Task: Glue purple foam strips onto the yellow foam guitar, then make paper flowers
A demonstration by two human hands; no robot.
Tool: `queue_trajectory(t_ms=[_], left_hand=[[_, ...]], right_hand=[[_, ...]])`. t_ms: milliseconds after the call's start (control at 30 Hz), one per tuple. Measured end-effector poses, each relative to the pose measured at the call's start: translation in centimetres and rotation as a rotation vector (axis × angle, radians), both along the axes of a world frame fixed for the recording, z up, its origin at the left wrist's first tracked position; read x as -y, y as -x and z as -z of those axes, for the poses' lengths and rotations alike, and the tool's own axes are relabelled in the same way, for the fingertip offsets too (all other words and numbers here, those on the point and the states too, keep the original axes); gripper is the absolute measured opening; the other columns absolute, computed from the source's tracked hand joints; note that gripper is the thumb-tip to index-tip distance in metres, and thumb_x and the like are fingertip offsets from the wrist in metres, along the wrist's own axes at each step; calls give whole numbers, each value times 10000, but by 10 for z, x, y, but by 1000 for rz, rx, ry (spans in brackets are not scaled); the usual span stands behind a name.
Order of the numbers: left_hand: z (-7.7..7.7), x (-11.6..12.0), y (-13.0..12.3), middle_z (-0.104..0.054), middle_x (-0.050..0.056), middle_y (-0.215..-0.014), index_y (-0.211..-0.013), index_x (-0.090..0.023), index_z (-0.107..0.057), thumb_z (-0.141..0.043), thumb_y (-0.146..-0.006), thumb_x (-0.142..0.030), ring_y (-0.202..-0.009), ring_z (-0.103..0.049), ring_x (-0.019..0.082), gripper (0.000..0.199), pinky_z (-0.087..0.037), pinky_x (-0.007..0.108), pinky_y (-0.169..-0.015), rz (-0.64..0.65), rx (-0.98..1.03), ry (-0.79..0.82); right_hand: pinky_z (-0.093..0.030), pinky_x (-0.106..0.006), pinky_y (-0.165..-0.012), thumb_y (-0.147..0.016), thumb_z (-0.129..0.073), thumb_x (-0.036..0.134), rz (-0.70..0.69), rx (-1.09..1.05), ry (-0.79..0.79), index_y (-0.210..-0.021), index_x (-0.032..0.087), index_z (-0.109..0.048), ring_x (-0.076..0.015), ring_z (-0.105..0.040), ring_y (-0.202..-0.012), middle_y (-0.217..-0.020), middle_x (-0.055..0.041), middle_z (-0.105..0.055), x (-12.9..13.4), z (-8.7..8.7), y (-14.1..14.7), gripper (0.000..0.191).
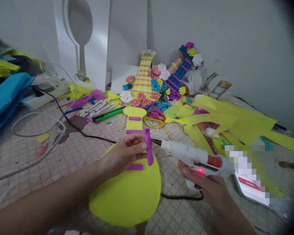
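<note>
Between the thumb and fingers of my left hand (127, 151) is a purple strip (149, 151), held nearly upright. My right hand (203, 179) grips a white hot glue gun (186, 151) with a red light glowing on its side. The dark nozzle points left and meets or almost meets the strip's upper part. Below both hands lies a yellow guitar-shaped cutout (124, 199). Several purple strips cross its neck and body, such as the purple bar (134, 118) near the top; my left hand covers part of the neck.
Decorated paper guitars, one yellow (142, 78) and one blue (178, 78), lean at the back. Marker pens (95, 107), a green cutter (110, 114) and scissors (154, 122) lie beyond the cutout. Yellow paper scraps (240, 114) and a phone (252, 189) are on the right; a black cable (83, 132) runs under the cutout.
</note>
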State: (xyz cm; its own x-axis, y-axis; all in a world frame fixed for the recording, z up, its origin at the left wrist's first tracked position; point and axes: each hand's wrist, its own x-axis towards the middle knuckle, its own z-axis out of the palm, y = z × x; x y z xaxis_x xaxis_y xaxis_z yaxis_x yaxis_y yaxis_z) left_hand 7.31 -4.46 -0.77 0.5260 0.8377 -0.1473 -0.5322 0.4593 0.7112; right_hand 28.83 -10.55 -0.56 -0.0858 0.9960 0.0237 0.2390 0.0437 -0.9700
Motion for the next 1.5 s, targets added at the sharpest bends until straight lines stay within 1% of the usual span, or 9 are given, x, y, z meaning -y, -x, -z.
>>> queue_trajectory(t_ms=[233,367,467,600,767,967,1167,1333,1500], left_hand=[[5,-3,1,-614,-13,-692,-785,-162,-661,-762,-615,-169,-649,-567,89,198,-484,234,-651,-16,13,9],[5,-3,2,-627,-8,-709,-800,-161,-661,-760,-617,-165,-681,-584,100,208,-481,239,-677,-35,10,9],[5,-4,2,-635,-6,-725,-803,-162,-659,-753,-627,-176,-693,-591,103,200,-476,237,-684,-48,18,5],[4,-5,3,-651,-3,-742,-810,-166,-658,-732,-656,-184,-703,-598,106,172,-472,239,-702,-62,35,3],[4,-5,4,-669,18,-793,-834,-153,-651,-703,-689,-171,-733,-607,124,156,-476,259,-719,-57,37,-27],[4,-6,5,-665,15,-806,-855,-161,-643,-706,-687,-182,-768,-608,134,181,-467,274,-752,-62,40,-22],[2,-9,6,-654,12,-772,-827,-167,-650,-721,-670,-224,-730,-596,132,182,-462,275,-723,-80,40,-60],[3,-10,8,-628,8,-761,-824,-168,-645,-714,-677,-216,-725,-584,127,170,-459,282,-735,-98,40,-59],[2,-11,9,-609,3,-770,-848,-169,-637,-697,-694,-216,-744,-580,135,173,-461,298,-743,-104,30,-51]], right_hand=[[-433,-219,-433,-717,-642,370,-8,33,-9,-652,207,-628,-130,-523,-503,-541,8,-570,2,-2,2,176],[-447,-228,-439,-714,-644,383,38,23,34,-675,210,-646,-142,-538,-517,-548,-1,-583,1,2,1,177],[-453,-238,-442,-711,-645,388,17,29,40,-665,208,-650,-150,-541,-520,-557,-12,-595,1,3,-1,186],[-436,-242,-428,-711,-639,396,-5,36,31,-674,218,-654,-145,-519,-494,-533,-4,-566,2,-2,3,182],[-437,-256,-446,-693,-648,421,91,44,84,-629,228,-637,-161,-532,-518,-542,-6,-567,6,-7,8,204],[-453,-253,-426,-693,-650,413,37,24,61,-652,223,-665,-166,-546,-506,-541,-18,-591,4,-1,3,194],[-445,-258,-459,-664,-676,408,162,27,100,-635,234,-651,-158,-515,-526,-544,-2,-560,10,-11,13,179],[-424,-251,-441,-657,-682,394,152,28,113,-585,239,-628,-148,-502,-499,-513,12,-536,11,-12,14,179],[-454,-263,-472,-684,-661,388,127,30,80,-686,251,-676,-164,-538,-535,-555,4,-584,8,-13,13,138]])
